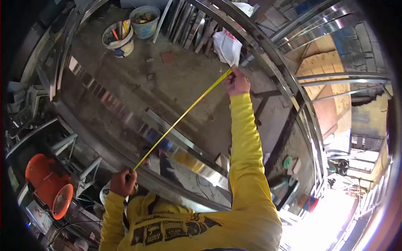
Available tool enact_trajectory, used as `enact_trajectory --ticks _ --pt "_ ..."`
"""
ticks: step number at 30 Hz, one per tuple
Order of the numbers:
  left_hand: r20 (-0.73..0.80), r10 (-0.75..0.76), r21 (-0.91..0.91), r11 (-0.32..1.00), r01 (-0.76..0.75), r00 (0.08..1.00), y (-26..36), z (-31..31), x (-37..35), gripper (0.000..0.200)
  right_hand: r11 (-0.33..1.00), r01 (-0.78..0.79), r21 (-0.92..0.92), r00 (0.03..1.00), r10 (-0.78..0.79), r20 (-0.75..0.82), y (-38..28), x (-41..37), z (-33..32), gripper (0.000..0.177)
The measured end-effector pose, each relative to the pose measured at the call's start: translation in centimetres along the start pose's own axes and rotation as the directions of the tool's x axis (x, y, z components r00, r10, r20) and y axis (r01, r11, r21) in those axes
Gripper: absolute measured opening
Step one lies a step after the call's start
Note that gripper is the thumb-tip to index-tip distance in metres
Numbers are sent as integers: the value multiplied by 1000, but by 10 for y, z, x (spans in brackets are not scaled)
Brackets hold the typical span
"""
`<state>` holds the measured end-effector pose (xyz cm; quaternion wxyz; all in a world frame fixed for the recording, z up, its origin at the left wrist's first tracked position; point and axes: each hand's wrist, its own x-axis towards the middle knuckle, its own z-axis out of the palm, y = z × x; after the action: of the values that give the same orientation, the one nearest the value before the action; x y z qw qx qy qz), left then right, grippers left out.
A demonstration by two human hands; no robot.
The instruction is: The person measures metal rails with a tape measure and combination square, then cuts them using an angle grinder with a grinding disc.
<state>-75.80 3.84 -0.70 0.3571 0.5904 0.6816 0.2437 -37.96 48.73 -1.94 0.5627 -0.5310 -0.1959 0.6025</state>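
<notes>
A yellow tape measure is drawn out in a straight slanting line between my two hands. My right hand, arm stretched far forward, pinches the tape's upper end beside a white sack. Close to my body at lower left, my left hand is closed around the other end. I cannot make out whether the tape's case is inside that fist. Beneath the tape runs a long shiny metal bar, crossing it at an angle.
Curved metal frame rails arc along the right. Two buckets of tools and scraps stand at the back, near stacked metal lengths and the white sack. An orange blower sits at lower left. Plywood leans at right.
</notes>
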Motion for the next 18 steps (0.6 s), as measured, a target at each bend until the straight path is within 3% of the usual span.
enact_trajectory --ticks 4,6,8,11,12,14,16,18 --pt "10 14 76 997 -15 1000 9 23 11 25 990 76 -121 996 -80 -32 13 132 25 16" --pt "8 -148 -20 989 148 989 20 40 30 28 987 104 -120 994 -106 -10 8 176 42 18" --pt "66 -417 -187 887 422 906 45 35 47 34 988 92 -120 995 -96 -24 4 224 52 19" --pt "75 -442 -152 881 449 894 41 40 58 33 992 85 -92 995 -89 -40 -3 251 61 19" --pt "87 -440 -166 878 449 894 41 40 62 32 988 117 -105 993 -114 29 0 270 54 23" --pt "113 -422 -192 879 437 899 40 38 71 31 939 195 -284 980 -181 77 3 292 49 23" --pt "144 -442 -113 881 459 885 45 36 80 31 666 390 -635 916 -351 194 10 356 25 27" --pt "128 -402 -76 907 414 906 43 39 85 31 262 466 -845 823 -479 305 10 394 13 30"
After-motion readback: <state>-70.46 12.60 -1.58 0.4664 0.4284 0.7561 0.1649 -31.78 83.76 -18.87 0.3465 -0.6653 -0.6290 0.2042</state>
